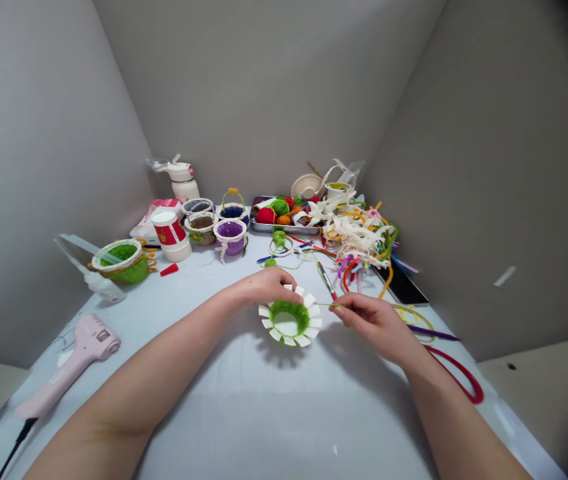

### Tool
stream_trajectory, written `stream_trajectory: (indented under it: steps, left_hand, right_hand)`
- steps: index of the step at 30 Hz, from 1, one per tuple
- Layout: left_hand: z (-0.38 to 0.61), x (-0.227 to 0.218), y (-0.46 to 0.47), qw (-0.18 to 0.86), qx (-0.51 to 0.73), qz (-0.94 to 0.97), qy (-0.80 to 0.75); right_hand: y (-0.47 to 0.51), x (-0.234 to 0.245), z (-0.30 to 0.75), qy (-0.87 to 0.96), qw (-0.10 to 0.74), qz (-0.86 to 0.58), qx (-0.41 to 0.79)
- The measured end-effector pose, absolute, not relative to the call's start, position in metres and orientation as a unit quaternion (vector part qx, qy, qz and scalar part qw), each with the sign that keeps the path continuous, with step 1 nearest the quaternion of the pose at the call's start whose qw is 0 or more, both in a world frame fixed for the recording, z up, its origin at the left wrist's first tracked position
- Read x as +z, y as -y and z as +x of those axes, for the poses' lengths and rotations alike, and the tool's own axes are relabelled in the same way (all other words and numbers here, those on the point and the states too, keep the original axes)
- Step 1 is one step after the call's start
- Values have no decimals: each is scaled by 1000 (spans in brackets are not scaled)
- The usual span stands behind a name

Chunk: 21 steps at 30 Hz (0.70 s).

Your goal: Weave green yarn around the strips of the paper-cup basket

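Note:
Near the middle of the table is a paper cup (265, 324) cut into white strips that fan outward, with green yarn (300, 321) woven round its inside. My left hand (275, 285) grips the cup's far rim between thumb and fingers. To the right, my right hand (364, 319) pinches a thin green strand (325, 305) that runs taut to the cup. Behind the cup lie a small green yarn ball (279, 238) and a pen (326, 279).
A pink glue gun (71, 367) lies at left, near a green basket (131, 267) and a glue bottle (104, 285). Several small baskets, including a purple one (231, 239), stand behind. A yarn tray (289, 228), a tangled trimmings pile (359, 230), a phone (407, 288) and red-handled scissors (471, 387) are rightward.

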<state>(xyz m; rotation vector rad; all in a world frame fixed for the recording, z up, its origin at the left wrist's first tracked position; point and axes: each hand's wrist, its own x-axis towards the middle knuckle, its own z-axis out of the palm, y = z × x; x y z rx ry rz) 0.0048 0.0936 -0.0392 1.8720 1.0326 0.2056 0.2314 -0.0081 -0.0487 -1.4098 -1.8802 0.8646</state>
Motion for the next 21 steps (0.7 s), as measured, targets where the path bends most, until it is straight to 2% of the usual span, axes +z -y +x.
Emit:
stream_trajectory:
  steps: [4,9,21]
  left_hand:
    - [6,-39,-92,464,86,772,-426]
    - [5,-40,-93,464,80,769,-432]
    - [2,-44,-96,511,73,748,-417]
  right_hand:
    - [16,-44,220,761,321,-511,238]
    - [21,-42,219,836,277,-443,167]
    - [12,-55,219,833,150,-471,250]
